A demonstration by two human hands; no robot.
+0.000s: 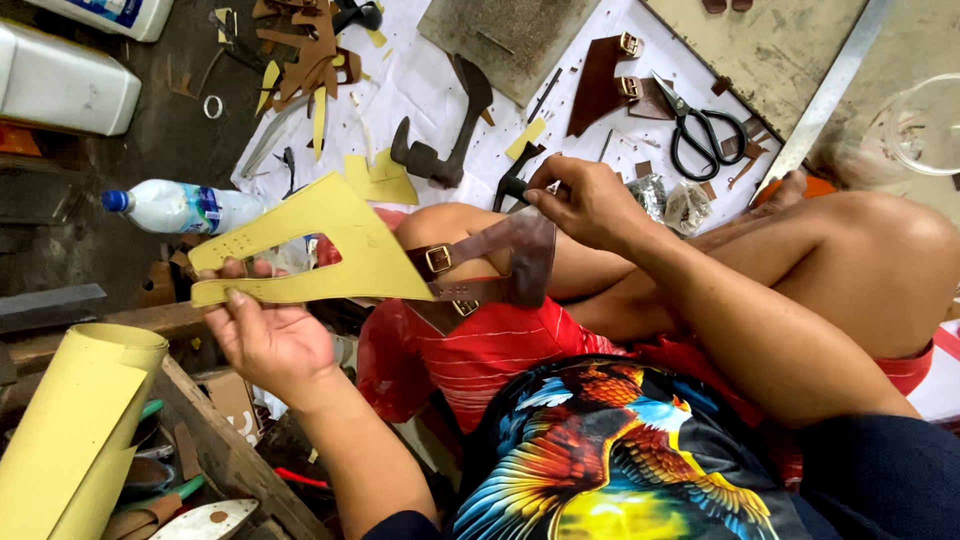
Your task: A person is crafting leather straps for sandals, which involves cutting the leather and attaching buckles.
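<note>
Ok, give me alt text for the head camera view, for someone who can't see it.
Seen from above, a seated person's left hand holds a yellow cut-out piece joined to a brown leather strap piece with buckles, whose upper edge the right hand pinches. Behind on white paper lie black scissors, leather scraps and a plastic bottle.

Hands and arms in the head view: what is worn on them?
Both hands, left and right, are bare: no gloves, rings or watch visible. The forearms are bare too. Dark navy sleeves begin near the elbows at the bottom edge of the picture.
</note>
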